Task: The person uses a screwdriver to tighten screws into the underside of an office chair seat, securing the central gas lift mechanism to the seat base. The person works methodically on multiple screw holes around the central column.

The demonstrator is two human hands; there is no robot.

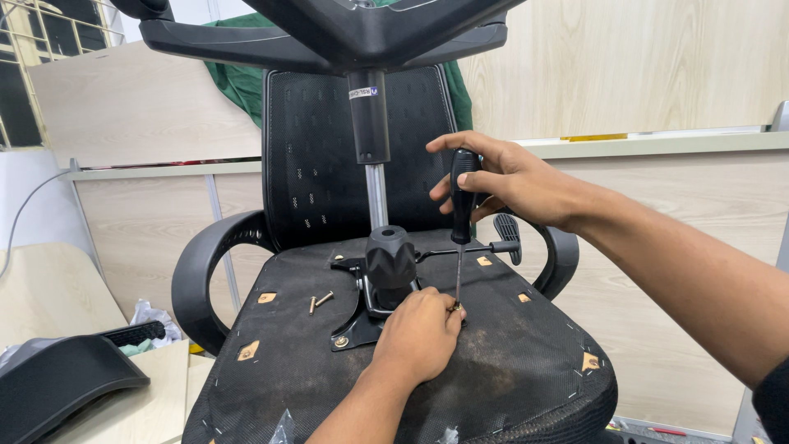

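Screwdriver (462, 205), 1, gripped by right hand (505, 177); left hand (419, 333) pinches screw at tip; 2 loose screws (320, 302) on seat underside (509, 362).

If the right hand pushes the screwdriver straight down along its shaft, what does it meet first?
The right hand holds the screwdriver upright. Its tip already seems to sit on a screw at the metal plate, beside the left hand fingertips.

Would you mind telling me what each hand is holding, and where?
The right hand grips the black-handled screwdriver by its handle; the left hand steadies the small screw at its tip.
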